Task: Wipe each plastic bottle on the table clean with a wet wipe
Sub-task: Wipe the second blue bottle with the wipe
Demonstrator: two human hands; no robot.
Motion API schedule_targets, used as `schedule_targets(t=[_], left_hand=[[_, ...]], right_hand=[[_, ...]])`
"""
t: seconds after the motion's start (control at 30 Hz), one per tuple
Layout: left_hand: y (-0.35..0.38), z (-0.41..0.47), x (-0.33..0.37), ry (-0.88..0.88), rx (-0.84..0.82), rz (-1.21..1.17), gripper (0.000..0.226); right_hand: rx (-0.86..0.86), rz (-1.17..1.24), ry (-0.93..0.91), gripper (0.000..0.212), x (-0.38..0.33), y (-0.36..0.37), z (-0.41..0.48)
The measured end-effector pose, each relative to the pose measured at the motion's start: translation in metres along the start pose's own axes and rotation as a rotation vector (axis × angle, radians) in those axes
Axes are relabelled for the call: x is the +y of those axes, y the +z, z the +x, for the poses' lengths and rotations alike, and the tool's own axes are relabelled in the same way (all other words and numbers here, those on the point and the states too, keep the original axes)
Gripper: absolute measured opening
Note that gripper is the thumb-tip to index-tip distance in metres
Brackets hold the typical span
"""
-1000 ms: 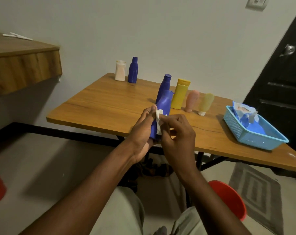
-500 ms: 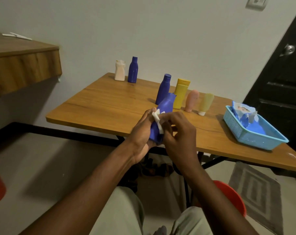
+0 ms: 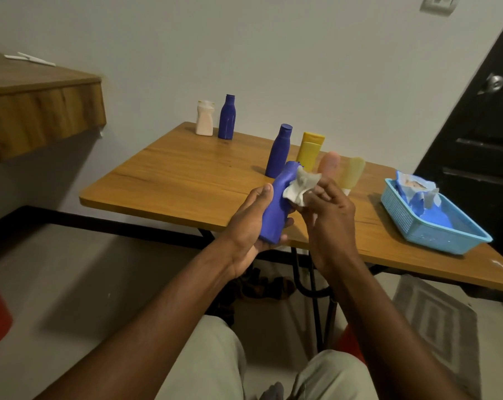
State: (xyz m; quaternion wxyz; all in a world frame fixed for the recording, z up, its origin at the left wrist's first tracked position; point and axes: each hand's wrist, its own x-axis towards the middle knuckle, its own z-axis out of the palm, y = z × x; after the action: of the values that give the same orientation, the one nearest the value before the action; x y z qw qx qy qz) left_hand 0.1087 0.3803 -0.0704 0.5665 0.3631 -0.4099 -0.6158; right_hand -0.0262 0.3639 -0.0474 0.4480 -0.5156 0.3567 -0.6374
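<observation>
The left hand point(image 3: 251, 223) grips the blue bottle point(image 3: 276, 206) around its lower half. The thumb lies on the left face and the fingers curl under the right side, so the base sits in the palm. The bottle is held in the air just above the near edge of the table point(image 3: 186, 180). It is tilted: its long axis runs from the base, near and low, up and away to the cap, which leans slightly right.

The right hand point(image 3: 328, 215) pinches a crumpled wet wipe point(image 3: 300, 186) in its fingertips and presses it against the bottle's upper right side, by the shoulder and neck. The wipe therefore lies right of the bottle and beyond the left hand's grip. The right hand can stroke along the axis over the bare stretch between the wipe and the left fingers. The covered lower half would likely need a turn or a shift of the left grip.

Just beyond the cap stand a second blue bottle point(image 3: 279, 151), a yellow bottle point(image 3: 310, 151), a pink tube point(image 3: 328, 164) and a pale yellow tube point(image 3: 352, 174), close together. A stroke running off the cap end heads toward them. To the right sits a blue basket point(image 3: 435, 235) holding a wipes pack point(image 3: 414, 187). Open tabletop lies to the left, where a white bottle point(image 3: 205, 118) and a third blue bottle point(image 3: 226, 116) stand at the far corner, well apart from the hands.
</observation>
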Motion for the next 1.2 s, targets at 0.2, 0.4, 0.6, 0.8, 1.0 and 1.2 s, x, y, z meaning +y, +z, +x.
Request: schedule_targets(t=[0.2, 0.4, 0.6, 0.8, 1.0, 1.2], left_hand=[[0.000, 0.001, 0.000, 0.017, 0.006, -0.026, 0.038], [0.000, -0.001, -0.001, -0.019, -0.039, -0.022, 0.034], [-0.004, 0.001, 0.000, -0.020, -0.030, -0.041, 0.034], [-0.001, -0.001, 0.000, -0.063, -0.056, -0.086, 0.033], [0.003, -0.003, 0.006, -0.044, -0.124, 0.002, 0.035], [0.000, -0.004, 0.014, 0.063, -0.077, 0.170, 0.045]], right_hand=[[-0.059, -0.343, -0.288, 0.020, 0.018, -0.003, -0.017], [-0.015, -0.644, -0.521, 0.025, 0.020, -0.008, 0.002], [-0.163, -0.792, -0.632, 0.029, 0.017, 0.002, -0.010], [-0.040, -0.791, -0.651, 0.020, 0.019, -0.013, -0.018], [0.146, -0.686, -0.544, 0.018, -0.004, -0.011, 0.006], [0.005, -0.611, -0.608, 0.027, -0.001, -0.009, -0.010]])
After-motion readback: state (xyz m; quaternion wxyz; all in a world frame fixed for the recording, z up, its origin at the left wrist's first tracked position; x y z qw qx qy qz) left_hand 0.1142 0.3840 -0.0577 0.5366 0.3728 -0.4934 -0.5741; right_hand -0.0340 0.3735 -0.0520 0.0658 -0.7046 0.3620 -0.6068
